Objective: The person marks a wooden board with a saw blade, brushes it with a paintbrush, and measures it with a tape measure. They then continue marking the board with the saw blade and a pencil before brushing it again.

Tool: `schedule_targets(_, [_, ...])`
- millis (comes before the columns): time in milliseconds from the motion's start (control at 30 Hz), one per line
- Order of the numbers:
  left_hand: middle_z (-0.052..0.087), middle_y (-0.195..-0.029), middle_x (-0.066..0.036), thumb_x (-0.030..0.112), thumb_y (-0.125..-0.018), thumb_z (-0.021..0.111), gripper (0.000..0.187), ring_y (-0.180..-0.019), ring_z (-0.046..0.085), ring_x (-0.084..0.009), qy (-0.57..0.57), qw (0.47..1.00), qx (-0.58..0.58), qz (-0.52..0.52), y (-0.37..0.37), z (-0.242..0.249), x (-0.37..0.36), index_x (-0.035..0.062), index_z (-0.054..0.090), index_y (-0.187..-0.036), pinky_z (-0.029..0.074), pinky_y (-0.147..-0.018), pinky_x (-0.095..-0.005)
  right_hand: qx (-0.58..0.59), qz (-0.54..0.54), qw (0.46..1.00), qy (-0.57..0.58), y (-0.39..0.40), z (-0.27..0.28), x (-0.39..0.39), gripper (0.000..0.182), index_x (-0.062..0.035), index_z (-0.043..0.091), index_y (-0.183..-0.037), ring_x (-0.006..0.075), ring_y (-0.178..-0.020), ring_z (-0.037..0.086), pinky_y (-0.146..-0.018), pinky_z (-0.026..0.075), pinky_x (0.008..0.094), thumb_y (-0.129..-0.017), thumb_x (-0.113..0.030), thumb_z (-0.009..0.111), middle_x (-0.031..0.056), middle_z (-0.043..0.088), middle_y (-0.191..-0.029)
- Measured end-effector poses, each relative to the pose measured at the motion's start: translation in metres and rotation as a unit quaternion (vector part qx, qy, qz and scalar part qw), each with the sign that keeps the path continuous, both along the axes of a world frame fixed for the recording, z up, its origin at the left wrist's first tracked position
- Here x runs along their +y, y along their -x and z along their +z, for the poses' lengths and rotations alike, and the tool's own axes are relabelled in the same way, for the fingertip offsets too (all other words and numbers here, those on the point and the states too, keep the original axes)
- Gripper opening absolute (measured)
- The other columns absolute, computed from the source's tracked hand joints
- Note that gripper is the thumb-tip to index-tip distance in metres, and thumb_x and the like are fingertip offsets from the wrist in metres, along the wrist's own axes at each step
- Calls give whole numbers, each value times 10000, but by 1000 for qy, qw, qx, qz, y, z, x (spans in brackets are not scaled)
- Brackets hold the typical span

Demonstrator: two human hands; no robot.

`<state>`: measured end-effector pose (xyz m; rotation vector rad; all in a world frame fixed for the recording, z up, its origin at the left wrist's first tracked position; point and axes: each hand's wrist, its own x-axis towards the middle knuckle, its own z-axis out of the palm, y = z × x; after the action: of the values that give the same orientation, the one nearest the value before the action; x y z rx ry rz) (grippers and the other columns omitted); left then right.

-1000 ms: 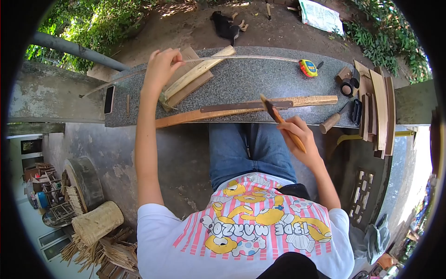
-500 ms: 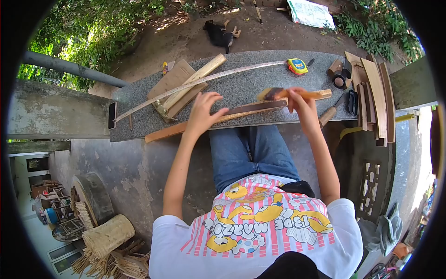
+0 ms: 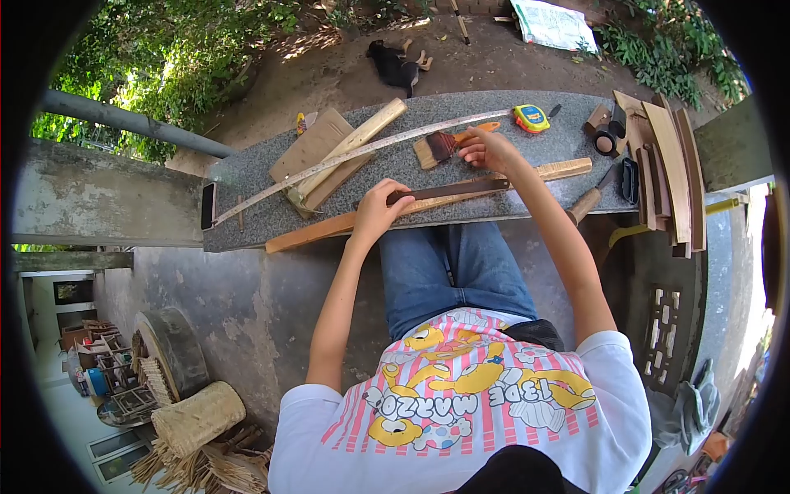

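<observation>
My left hand (image 3: pixel 378 212) is closed round the left part of a flat dark brown strip (image 3: pixel 461 189). That strip lies along a long light wooden bar (image 3: pixel 309 234) near the front edge of the stone slab. Farther back, a paintbrush (image 3: pixel 438 150) with pale bristles and an orange handle lies flat on the slab, bristles toward the left. The curled fingers of my right hand (image 3: pixel 490 151) are at its handle, partly covering it. A tape measure (image 3: pixel 530 118) stands behind my right hand, its blade (image 3: pixel 329 156) pulled out across the slab to the left.
The grey stone slab (image 3: pixel 255 177) also bears a wooden mallet (image 3: pixel 350 152) on boards, a phone (image 3: pixel 209 206) at the left end, a wood-handled knife (image 3: pixel 586 204), a black cylindrical thing (image 3: pixel 605 142) and several wooden strips (image 3: pixel 666 165). A dog (image 3: pixel 393 64) lies on the ground beyond.
My right hand has moved left and back, bringing the paintbrush down onto the slab. My left hand, open before, has closed on the dark strip.
</observation>
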<state>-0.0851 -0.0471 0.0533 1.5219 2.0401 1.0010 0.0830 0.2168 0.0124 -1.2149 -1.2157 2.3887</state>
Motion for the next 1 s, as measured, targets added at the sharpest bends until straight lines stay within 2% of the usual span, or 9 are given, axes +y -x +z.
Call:
schedule_targets(67, [681, -966, -91, 206, -888, 735, 216, -866, 688, -253, 7, 1000, 1, -1, 4, 7, -2, 16, 709, -988, 527, -768, -347, -24, 73, 996, -53, -13, 11, 2, 399, 18, 648, -1132, 153, -688, 678, -667, 541, 309, -1039, -354, 538, 150, 730, -889])
schedule_targets(100, [682, -953, -87, 185, -889, 728, 189, -852, 687, -253, 14, 1000, 1, 3, 5, 11, -3, 17, 705, -971, 524, -754, -349, -34, 106, 970, -216, -24, 22, -6, 406, 19, 662, -1137, 164, -715, 685, -686, 541, 319, -1036, -356, 545, 138, 731, -895])
schedule_targets(167, [681, -951, -87, 166, -890, 720, 167, -841, 681, -263, 0, 1000, 12, 1, 5, 21, -4, 15, 700, -957, 522, -746, -355, -40, 129, 862, -489, -44, 38, -26, 401, 10, 694, -1140, 219, -767, 700, -731, 539, 342, -997, -355, 610, 129, 736, -900])
schedule_targets(200, [680, -950, -87, 147, -890, 712, 146, -830, 676, -274, -13, 1000, 26, 2, 2, 29, -5, 13, 694, -943, 519, -738, -361, -43, 133, 862, -488, -54, 48, -35, 401, 10, 694, -1140, 219, -767, 700, -731, 539, 342, -997, -355, 610, 129, 736, -900])
schedule_targets(267, [678, -937, -81, 153, -890, 705, 132, -851, 667, -282, -28, 999, 36, -5, -11, 55, 3, 25, 694, -922, 508, -782, -374, -11, 186, 718, -670, -73, 77, -57, 377, 1, 681, -1154, 275, -764, 702, -722, 531, 354, -962, -322, 658, 163, 721, -855])
schedule_targets(467, [660, -1064, -59, 183, -878, 734, 192, -1058, 629, -239, -151, 957, 212, -126, -46, 60, 35, 91, 701, -1044, 456, -1011, -450, -72, 288, 709, -640, -122, 96, -96, 211, 12, 591, -919, 398, -662, 631, -618, 456, 482, -990, -187, 603, 201, 604, -664])
schedule_targets(567, [486, -1377, -104, 315, -848, 778, 650, -1252, 516, -302, -242, 929, 278, -34, -58, 30, 40, 106, 489, -1391, 426, -1075, -471, -104, 160, 746, -638, -151, 64, -125, 181, -2, 506, -898, 446, -650, 594, -583, 415, 515, -1006, -135, 562, 222, 563, -640])
schedule_targets(667, [521, -1330, -119, 350, -839, 789, 689, -1251, 518, -317, -183, 972, 149, 18, -65, -9, 35, 73, 481, -1389, 435, -1062, -453, -193, 96, 774, -595, -180, 28, -149, 133, -23, 475, -978, 477, -692, 605, -569, 439, 554, -1022, -139, 523, 272, 587, -680])
schedule_targets(1000, [638, -1064, -80, 346, -836, 773, 404, -1021, 600, -289, -123, 972, 193, 50, -81, -48, 36, 38, 658, -1070, 474, -862, -418, -208, 66, 783, -583, -190, 22, -176, 134, -24, 487, -1016, 457, -645, 615, -561, 466, 543, -1037, -156, 496, 243, 607, -668])
